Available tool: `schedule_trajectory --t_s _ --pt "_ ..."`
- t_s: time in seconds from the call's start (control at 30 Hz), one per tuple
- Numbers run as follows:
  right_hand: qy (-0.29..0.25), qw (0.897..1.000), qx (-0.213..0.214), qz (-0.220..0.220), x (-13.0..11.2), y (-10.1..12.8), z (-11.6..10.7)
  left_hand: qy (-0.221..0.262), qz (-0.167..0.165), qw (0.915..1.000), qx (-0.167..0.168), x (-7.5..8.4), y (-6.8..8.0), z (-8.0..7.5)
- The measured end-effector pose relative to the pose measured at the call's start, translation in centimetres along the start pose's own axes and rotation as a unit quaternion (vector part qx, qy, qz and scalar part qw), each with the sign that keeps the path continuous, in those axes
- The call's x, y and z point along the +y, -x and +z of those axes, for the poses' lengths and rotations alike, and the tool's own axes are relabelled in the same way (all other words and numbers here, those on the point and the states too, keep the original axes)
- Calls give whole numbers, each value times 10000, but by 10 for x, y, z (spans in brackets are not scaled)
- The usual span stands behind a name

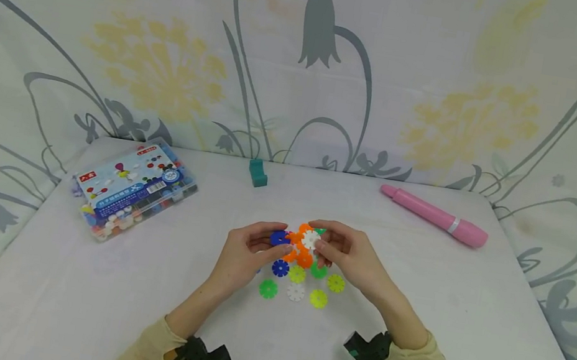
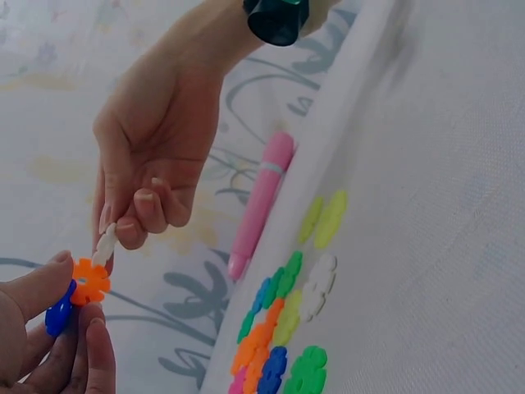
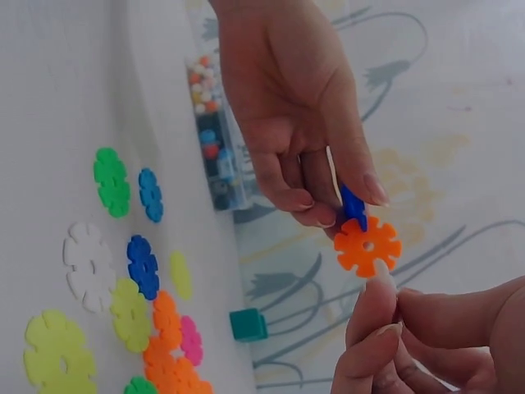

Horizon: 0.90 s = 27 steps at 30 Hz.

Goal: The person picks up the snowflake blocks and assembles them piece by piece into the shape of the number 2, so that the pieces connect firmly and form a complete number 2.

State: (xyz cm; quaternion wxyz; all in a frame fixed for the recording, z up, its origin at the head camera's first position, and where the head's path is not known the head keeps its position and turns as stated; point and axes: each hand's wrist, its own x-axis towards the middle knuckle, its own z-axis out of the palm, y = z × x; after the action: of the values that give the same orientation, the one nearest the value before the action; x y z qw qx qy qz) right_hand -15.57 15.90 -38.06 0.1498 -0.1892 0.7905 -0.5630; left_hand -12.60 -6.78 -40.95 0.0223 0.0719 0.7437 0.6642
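Note:
My left hand [image 1: 245,253] pinches a blue notched plastic disc [image 2: 60,309] between thumb and fingers. An orange notched disc [image 3: 367,247] is slotted edgewise against the blue one. My right hand [image 1: 355,258] pinches a white notched disc [image 2: 105,245], whose rim meets the edge of the orange disc. Whether the white disc sits in a notch is hard to tell. Both hands are raised above loose discs on the table, among them a green disc [image 1: 268,289], a white disc [image 1: 296,292] and a yellow disc [image 1: 319,299].
A clear plastic case with a printed label [image 1: 135,190] lies at the back left of the white table [image 1: 77,297]. A teal block [image 1: 258,173] stands near the back edge, and a pink pen-shaped tube [image 1: 432,215] lies at the back right. Flower-patterned cloth surrounds the table.

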Motion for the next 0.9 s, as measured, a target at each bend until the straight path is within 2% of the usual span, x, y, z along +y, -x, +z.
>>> schedule_trajectory --t_s 0.27,0.9 --pt "-119 9992 316 211 -1 1 3 13 -12 10000 43 0 0 0" --pt "-641 9972 350 164 1 -1 10 121 62 9997 179 1 -1 -1"
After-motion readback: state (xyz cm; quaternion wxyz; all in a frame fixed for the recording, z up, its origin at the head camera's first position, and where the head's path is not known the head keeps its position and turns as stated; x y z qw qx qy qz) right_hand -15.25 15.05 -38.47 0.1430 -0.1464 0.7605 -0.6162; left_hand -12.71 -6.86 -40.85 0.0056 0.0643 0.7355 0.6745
